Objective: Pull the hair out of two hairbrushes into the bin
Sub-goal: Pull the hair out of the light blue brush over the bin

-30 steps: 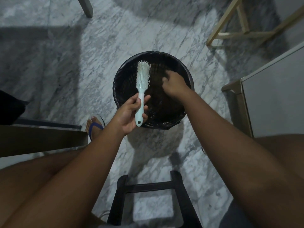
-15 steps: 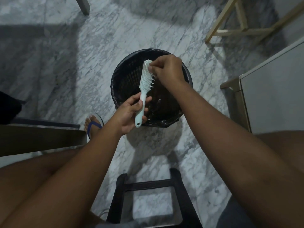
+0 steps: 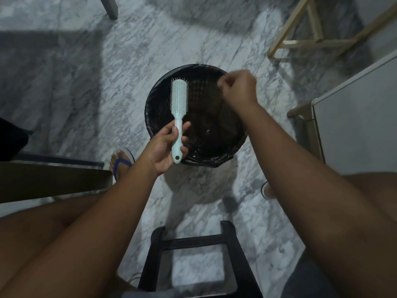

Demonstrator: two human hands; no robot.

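Head view: left hand [image 3: 164, 148] grips hairbrush [image 3: 179, 97] upright over bin [image 3: 214, 162].

One pale hairbrush [image 3: 179, 100], one black bin [image 3: 214, 164], two hands, the left hand [image 3: 165, 147] and right hand [image 3: 238, 88], two sandalled feet [image 3: 120, 162], one dark stool [image 3: 193, 241]

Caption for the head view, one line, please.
Left hand holds a pale blue hairbrush over the black bin; the blurred right hand hovers above its far rim.
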